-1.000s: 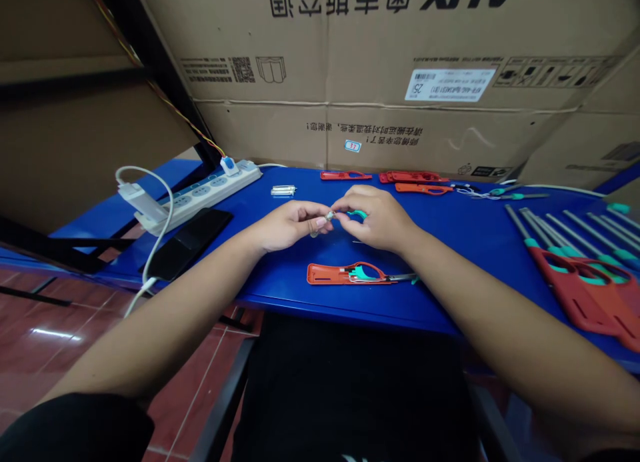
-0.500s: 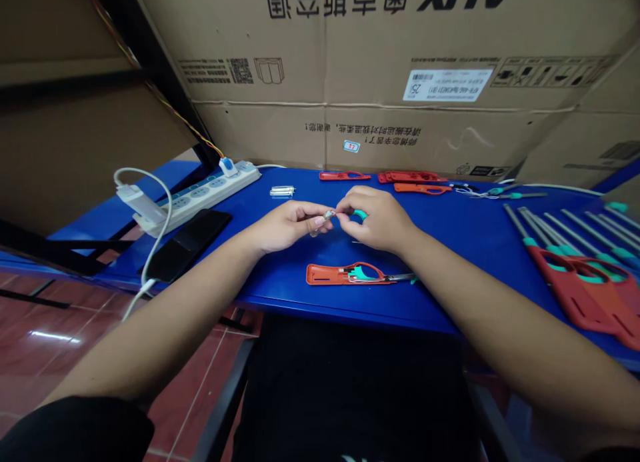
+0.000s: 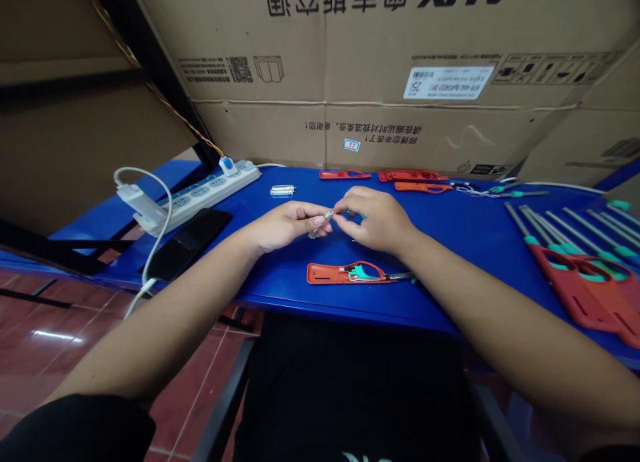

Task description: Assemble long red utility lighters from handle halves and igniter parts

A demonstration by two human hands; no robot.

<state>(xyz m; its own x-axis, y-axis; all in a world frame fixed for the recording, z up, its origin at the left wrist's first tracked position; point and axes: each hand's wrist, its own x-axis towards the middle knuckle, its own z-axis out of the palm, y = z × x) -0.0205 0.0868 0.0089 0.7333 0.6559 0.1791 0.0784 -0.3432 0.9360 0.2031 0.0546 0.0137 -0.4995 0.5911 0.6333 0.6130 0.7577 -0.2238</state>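
My left hand (image 3: 285, 227) is closed on a small, clear lighter gas tank (image 3: 314, 233), most of it hidden by the fingers. At the tank's valve end, the thumb and forefinger of my right hand (image 3: 375, 221) are pinched together; whether a tiny part sits between them is hidden. Below the hands lies an open orange lighter shell half (image 3: 325, 274), with a teal trigger (image 3: 361, 271), thin wires and a metal tube inside. More small clear tanks (image 3: 283, 191) rest on the table behind my left hand.
Red and orange shell halves (image 3: 410, 176) lie along the cardboard box (image 3: 250, 129). Assembled long-nosed lighters (image 3: 575, 289) are piled at the right. On the left are a power strip (image 3: 200, 194), a charging cable and a black phone (image 3: 187, 245).
My right hand has shifted slightly left, and its fingers have turned a little at the tank's end. The left hand has kept its hold almost in place.
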